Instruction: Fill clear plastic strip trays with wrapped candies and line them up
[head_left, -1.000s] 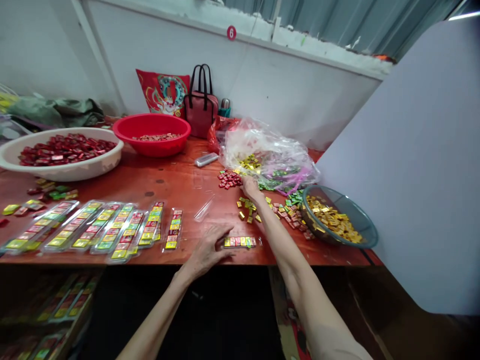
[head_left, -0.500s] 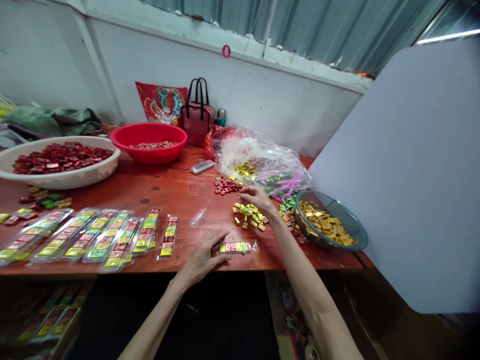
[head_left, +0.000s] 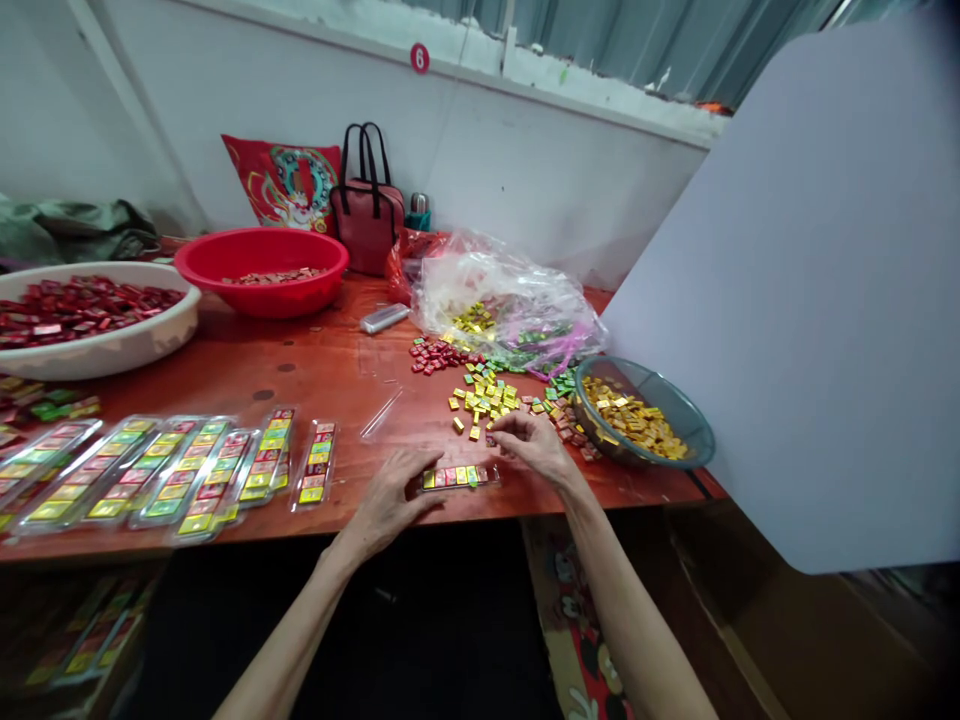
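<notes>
A narrow clear plastic tray (head_left: 459,478) lies near the table's front edge, holding a row of small yellow, red and green foil-wrapped pieces. My left hand (head_left: 391,496) grips its left end between thumb and fingers. Just above the tray's right end, my right hand (head_left: 534,447) pinches a small dark red wrapped piece (head_left: 490,439). Beyond that hand are loose yellow pieces (head_left: 487,397), with red pieces (head_left: 435,354) behind them and green ones (head_left: 561,385) to the right.
Several filled trays (head_left: 180,470) lie at left. Behind them stand a white basin (head_left: 142,335) of red pieces and a red basin (head_left: 262,295). A clear bowl (head_left: 701,440) of gold pieces is at right, beside a pale panel (head_left: 787,300). Plastic bags (head_left: 495,275) lie at the back.
My right hand has come back from the red pile toward the tray, carrying a small red piece. My left hand stays at the tray's left end. The camera view has shifted.
</notes>
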